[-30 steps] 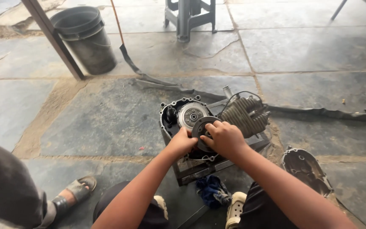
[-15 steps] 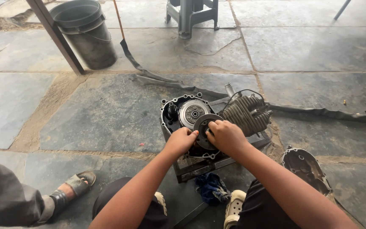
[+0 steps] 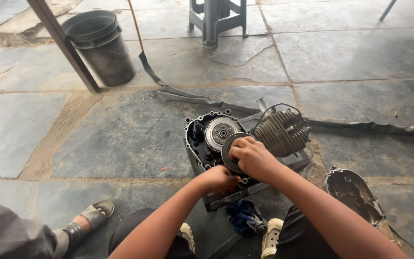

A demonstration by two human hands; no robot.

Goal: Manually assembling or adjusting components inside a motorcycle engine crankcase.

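Hands meet over an opened engine [image 3: 245, 144] sitting on a metal frame on the stone floor [image 3: 120, 134]. Right hand [image 3: 249, 156] is closed around a dark round disc [image 3: 230, 152], fingers curled over its upper rim, holding it nearly flat against the open side of the case. Left hand [image 3: 220, 179] sits just at seven o'clock from the right one, lower on the case; its fingers are bunched together against the edge there, but I cannot tell whether they pinch anything. The disc lies directly under the right palm, so that hand is the nearer one. At eleven o'clock from the disc, touching or just overlapping it, is a silvery round clutch hub [image 3: 220, 133] with a ring of small holes. At two o'clock stands the finned cylinder [image 3: 283, 132], grey, ribbed, its long axis tilted up to the right. A loose side cover [image 3: 353, 194], dull cast metal with a hollow inside, lies at four o'clock, well apart. A blue rag [image 3: 243, 218] rests near the frame at six o'clock. A dark plastic bucket [image 3: 100, 45] stands far off at ten o'clock.
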